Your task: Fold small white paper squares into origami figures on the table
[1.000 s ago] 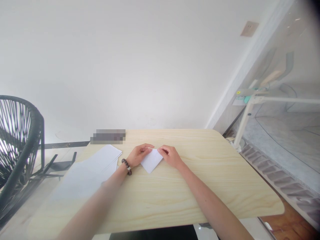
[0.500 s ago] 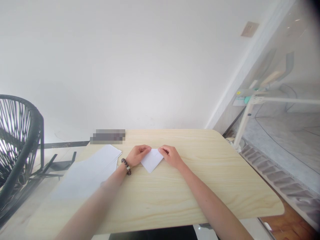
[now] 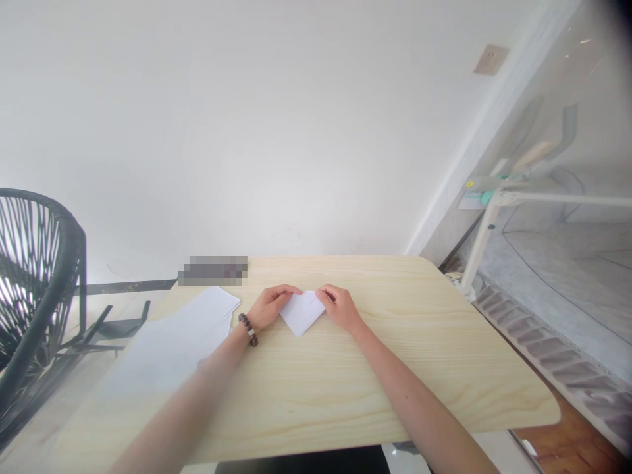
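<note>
A small folded white paper (image 3: pixel 302 312) lies on the light wooden table (image 3: pixel 345 382), its point towards me. My left hand (image 3: pixel 270 305), with a dark bead bracelet on the wrist, pinches the paper's upper left edge. At the upper right corner my right hand (image 3: pixel 337 305) grips the same paper with curled fingers. Both hands hold it just above or on the tabletop.
A stack of white sheets (image 3: pixel 172 339) lies on the table to the left. A black wire chair (image 3: pixel 34 289) stands at far left. A white stand with a pole (image 3: pixel 486 230) is beyond the table's right edge. A white wall is behind.
The folded paper and both hands have shifted slightly away from me and the paper looks a little more folded in; otherwise the scene is the same.
</note>
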The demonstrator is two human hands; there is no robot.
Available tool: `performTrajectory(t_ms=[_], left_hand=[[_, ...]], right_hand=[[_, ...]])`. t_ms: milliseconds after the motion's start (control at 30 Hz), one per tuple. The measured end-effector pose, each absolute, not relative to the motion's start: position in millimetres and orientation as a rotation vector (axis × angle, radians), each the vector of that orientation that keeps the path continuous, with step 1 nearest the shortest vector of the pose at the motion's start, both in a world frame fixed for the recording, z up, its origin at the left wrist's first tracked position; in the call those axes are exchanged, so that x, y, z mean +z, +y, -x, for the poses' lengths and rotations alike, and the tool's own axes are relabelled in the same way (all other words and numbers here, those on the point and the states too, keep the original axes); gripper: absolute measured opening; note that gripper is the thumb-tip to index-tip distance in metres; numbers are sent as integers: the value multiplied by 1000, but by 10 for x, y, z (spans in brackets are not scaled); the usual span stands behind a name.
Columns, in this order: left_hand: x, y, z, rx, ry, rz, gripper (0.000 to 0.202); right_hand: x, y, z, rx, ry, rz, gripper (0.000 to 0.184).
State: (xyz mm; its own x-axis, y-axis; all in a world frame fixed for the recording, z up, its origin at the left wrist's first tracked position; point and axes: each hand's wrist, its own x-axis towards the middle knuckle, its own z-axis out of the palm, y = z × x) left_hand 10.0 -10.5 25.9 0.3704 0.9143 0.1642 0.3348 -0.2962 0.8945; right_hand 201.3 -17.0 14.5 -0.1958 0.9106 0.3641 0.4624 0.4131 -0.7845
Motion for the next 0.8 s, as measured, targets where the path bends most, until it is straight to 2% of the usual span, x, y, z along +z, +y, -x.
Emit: performTrajectory(t_ms=[267,467,667,800], left_hand=[[256,-110,-82,815,1032,-1810,34],[276,-137,-111,795,987,-1797,29],[228,-127,-124,848,1049,-1844,28],[186,-106,-119,905,1186,-1936,26]], right_hand=[[160,-172,-2005,640,-1813,1162,22],[108,-136,-2006,553,-1781,1207,19],[13,-82,-2010,380,-1773,1219,28],[69,-106,-2018,347,-1810,1197,19]])
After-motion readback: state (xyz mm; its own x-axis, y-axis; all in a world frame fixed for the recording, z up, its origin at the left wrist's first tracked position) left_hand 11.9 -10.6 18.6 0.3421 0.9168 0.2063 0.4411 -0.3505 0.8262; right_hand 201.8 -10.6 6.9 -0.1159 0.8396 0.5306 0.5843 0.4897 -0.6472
